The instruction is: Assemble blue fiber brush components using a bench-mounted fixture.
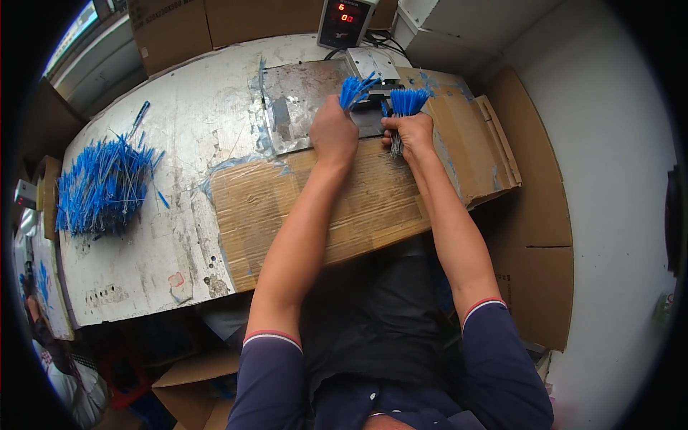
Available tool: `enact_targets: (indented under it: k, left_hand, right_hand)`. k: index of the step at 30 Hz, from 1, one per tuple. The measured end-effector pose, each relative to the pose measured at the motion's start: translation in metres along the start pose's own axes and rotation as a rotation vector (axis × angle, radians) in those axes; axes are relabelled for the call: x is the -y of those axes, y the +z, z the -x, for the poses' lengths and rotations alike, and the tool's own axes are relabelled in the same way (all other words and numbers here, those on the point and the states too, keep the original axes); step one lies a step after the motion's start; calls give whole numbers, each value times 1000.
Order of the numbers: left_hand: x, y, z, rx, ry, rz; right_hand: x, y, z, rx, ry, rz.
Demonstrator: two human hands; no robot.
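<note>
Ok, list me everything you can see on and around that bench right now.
Loose pile of thin sticks: one, blue, left of bench.
Bundle in left hand: one, blue.
Bundle in right hand: one, blue tips, grey stems.
Screwdriver: one, blue handle, above the pile.
Metal plate: one, grey, taped down.
Cardboard sheet: one, brown, on the bench front.
Display box: one, dark with red digits, at the back.
Bench: one, scuffed white.
Left hand: closed on its bundle.
Right hand: closed on its bundle.
</note>
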State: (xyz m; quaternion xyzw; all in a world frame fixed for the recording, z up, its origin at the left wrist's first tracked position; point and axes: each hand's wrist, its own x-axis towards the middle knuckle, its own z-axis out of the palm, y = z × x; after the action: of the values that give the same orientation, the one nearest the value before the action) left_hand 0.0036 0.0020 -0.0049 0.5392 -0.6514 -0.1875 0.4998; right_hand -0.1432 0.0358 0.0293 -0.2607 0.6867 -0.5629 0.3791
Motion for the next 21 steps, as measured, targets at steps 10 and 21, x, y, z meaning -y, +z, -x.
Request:
enact_targets:
  k: [10,21]
  left_hand:
    - [2,2,1,-54,111,-30]
    - [2,2,3,64,133,-29]
  right_hand:
    - [-1,-1,-1,19,1,-80]
    - [-5,-20,9,126,36,-311]
